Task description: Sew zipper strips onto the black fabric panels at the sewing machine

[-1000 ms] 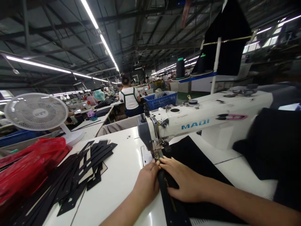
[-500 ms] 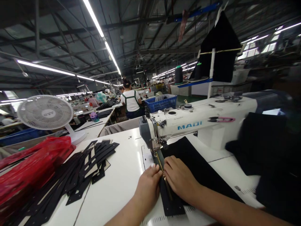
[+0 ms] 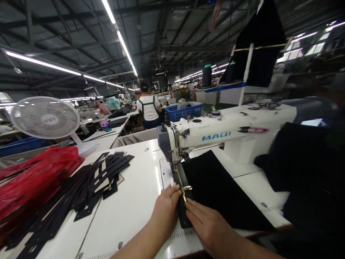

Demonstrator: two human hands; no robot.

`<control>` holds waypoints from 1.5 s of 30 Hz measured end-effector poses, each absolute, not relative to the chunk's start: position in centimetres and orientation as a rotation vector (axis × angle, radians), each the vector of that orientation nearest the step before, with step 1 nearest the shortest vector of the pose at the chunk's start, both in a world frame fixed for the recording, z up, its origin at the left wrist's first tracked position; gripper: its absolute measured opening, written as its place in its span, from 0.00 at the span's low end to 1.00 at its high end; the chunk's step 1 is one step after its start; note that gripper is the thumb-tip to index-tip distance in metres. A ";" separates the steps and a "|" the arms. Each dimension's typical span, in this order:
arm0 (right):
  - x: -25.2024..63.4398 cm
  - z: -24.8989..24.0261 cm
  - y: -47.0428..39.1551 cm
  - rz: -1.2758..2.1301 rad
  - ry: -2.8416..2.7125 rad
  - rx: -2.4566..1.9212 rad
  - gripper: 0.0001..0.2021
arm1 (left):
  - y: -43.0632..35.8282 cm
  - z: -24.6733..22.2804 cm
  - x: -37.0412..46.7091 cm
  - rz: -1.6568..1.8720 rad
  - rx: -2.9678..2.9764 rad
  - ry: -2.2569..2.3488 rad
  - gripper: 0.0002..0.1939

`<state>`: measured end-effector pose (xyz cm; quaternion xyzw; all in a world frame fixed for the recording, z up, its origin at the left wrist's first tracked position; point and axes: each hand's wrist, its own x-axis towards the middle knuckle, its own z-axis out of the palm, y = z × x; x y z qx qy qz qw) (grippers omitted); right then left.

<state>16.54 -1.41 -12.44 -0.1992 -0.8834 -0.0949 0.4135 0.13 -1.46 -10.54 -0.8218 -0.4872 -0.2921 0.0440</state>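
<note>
A narrow black strip (image 3: 184, 220) with a gold-toothed zipper (image 3: 178, 176) runs from the presser foot of the white sewing machine (image 3: 196, 135) toward me. Its gold zipper pull (image 3: 187, 187) sticks out to the right. My left hand (image 3: 167, 204) is closed, with its fingertips on the strip's left edge. My right hand (image 3: 206, 220) has its fingers together on the strip's right edge, just below the pull. Under and right of the strip lies a large black fabric piece (image 3: 215, 187), flat on the white table (image 3: 129, 208). The fingertips' undersides are hidden.
Black strips (image 3: 88, 187) lie in a loose pile at left, beside a red plastic bag (image 3: 40, 180) and a white fan (image 3: 48, 118). Dark fabric (image 3: 309, 162) hangs at right. Beyond the machine are a blue basket (image 3: 183, 112) and a seated person (image 3: 149, 108).
My right hand has slid back toward me along the strip, uncovering the zipper pull, which now points right. The strip has moved forward under the machine. The view has shifted slightly.
</note>
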 end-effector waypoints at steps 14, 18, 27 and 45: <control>16.8 -11.5 0.9 -0.331 -2.283 -0.499 0.22 | 0.9 -10.0 -0.2 -0.804 -2.561 -1.516 0.17; 16.3 -11.5 2.2 -0.321 -2.297 -0.518 0.22 | 2.1 -10.0 -0.3 -0.907 -2.536 -1.516 0.14; 16.0 -12.1 4.2 -0.198 -2.338 -0.546 0.19 | 3.1 -9.4 -0.4 -0.929 -2.615 -1.624 0.14; 12.9 -9.5 10.8 0.317 -2.133 -1.488 0.07 | 1.7 -8.7 -0.3 -0.739 -2.640 -1.524 0.19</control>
